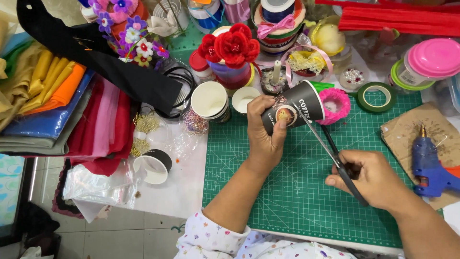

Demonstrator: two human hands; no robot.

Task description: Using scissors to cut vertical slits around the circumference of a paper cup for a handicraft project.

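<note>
Over the green cutting mat (pixel 287 192), near the middle of the frame, the left hand (pixel 264 139) is wrapping closed around a dark paper cup (pixel 293 109), holding it tilted on its side with the open mouth pointing toward the upper right. The right hand (pixel 371 178) is curling shut through the black handles of a pair of scissors (pixel 335 156), whose thin blades are parting slightly and reaching up to the cup's rim. The cutting looks as if it is only beginning: the blades are meeting the rim, the wall of the cup is showing no slit that I can make out, and nearly the whole cup is remaining to be cut. The cup is smooth printed card, cone-shaped with a rolled lip; the mat is matte and gridded. Just beside the cup a fuzzy pink ring (pixel 337 104) is lying, with a roll of green tape (pixel 377 96) at upper right and a blue glue gun (pixel 428 165) resting on brown cardboard (pixel 407 129) at the right edge
</note>
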